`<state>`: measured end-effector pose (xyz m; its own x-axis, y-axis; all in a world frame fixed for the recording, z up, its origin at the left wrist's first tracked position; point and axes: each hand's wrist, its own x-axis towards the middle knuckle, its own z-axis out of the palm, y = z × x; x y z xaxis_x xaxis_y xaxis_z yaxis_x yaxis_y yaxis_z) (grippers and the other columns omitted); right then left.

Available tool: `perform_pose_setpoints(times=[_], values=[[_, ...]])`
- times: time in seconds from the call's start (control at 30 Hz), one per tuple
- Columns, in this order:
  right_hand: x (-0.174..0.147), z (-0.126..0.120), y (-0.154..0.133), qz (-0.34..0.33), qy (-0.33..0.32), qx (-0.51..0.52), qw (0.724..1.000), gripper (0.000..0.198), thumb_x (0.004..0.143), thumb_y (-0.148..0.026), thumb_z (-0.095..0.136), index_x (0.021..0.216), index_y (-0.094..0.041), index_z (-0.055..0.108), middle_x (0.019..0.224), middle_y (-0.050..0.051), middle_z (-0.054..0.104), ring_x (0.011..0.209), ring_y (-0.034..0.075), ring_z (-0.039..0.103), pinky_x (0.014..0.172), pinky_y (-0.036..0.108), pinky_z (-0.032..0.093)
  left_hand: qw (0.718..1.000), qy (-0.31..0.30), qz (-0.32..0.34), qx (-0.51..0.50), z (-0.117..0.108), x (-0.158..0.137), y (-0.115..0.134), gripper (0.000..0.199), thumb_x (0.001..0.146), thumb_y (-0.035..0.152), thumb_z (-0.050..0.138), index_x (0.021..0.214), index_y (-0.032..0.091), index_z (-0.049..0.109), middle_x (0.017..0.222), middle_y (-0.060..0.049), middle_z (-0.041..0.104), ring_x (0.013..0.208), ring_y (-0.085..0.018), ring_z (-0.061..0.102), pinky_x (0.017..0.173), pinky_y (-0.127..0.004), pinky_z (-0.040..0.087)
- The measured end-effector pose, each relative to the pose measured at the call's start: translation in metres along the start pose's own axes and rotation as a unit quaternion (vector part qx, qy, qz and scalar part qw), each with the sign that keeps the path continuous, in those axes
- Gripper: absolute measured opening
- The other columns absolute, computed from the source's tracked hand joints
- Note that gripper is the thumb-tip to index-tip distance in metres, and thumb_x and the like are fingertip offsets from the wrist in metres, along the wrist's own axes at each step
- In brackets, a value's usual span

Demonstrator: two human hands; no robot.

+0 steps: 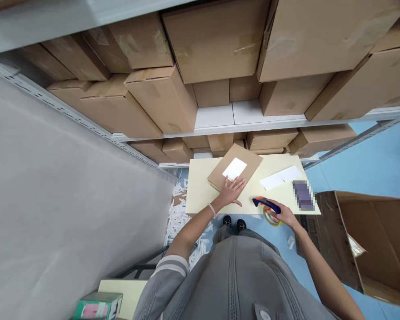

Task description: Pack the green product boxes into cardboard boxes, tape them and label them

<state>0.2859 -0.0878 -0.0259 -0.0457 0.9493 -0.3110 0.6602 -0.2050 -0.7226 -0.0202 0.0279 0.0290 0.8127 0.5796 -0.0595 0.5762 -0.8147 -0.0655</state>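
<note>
Nothing readable anywhere in view: the white label point(234, 169) sits centre-frame on the flat carton point(216, 171), a small orange mark at its lower edge, and any wording is too small to make out. Over right of centre, a white strip point(280, 178) lies on the bench point(198, 195) with tiny orange marks that give up no letters, and the tape roll point(270, 218) below shows coloured print on its core, equally illegible; down at lower left, the green box point(98, 307) with its pink panel is no clearer.
</note>
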Motion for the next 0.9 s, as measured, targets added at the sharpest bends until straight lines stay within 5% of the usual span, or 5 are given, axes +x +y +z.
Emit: perform_pose_setpoints(times=[0.2, 0.37, 0.6, 0.9], values=[[-0.017, 0.003, 0.007, 0.060, 0.075, -0.190, 0.977, 0.075, 0.085, -0.058, 0.055, 0.150, -0.025, 0.041, 0.106, 0.011, 0.064, 0.094, 0.029, 0.066, 0.083, 0.040, 0.049, 1.000, 0.010, -0.007, -0.015, 0.007, 0.003, 0.001, 0.112, 0.071, 0.081, 0.057, 0.157, 0.018, 0.021, 0.163, -0.017, 0.018, 0.152, -0.039, 0.005, 0.116, -0.070, 0.005], [-0.013, 0.007, 0.009, -0.010, 0.124, -0.295, 0.947, 0.050, 0.098, -0.030, 0.033, 0.146, -0.030, 0.048, 0.105, 0.011, 0.063, 0.102, 0.027, 0.058, 0.087, 0.040, 0.041, 1.000, 0.008, -0.007, -0.012, 0.007, 0.003, 0.002, 0.110, 0.073, 0.080, 0.056, 0.157, 0.020, 0.020, 0.164, -0.015, 0.019, 0.152, -0.037, 0.004, 0.116, -0.069, 0.006], [0.003, 0.000, 0.013, -0.049, 0.144, -0.349, 0.925, 0.068, 0.080, -0.005, 0.046, 0.139, -0.036, 0.056, 0.113, 0.009, 0.063, 0.107, 0.027, 0.054, 0.091, 0.043, 0.034, 1.000, 0.006, -0.013, -0.025, 0.005, 0.003, 0.003, 0.105, 0.075, 0.078, 0.056, 0.157, 0.022, 0.023, 0.164, -0.013, 0.019, 0.152, -0.037, 0.007, 0.117, -0.068, 0.007], [-0.005, 0.025, 0.031, 0.009, 0.119, -0.326, 0.938, 0.064, 0.076, -0.002, 0.048, 0.128, -0.034, 0.067, 0.114, 0.007, 0.067, 0.109, 0.026, 0.058, 0.097, 0.044, 0.036, 0.999, 0.005, -0.022, -0.024, 0.007, 0.004, 0.006, 0.092, 0.085, 0.062, 0.056, 0.158, 0.021, 0.018, 0.164, -0.012, 0.021, 0.153, -0.034, 0.008, 0.117, -0.070, 0.007]])
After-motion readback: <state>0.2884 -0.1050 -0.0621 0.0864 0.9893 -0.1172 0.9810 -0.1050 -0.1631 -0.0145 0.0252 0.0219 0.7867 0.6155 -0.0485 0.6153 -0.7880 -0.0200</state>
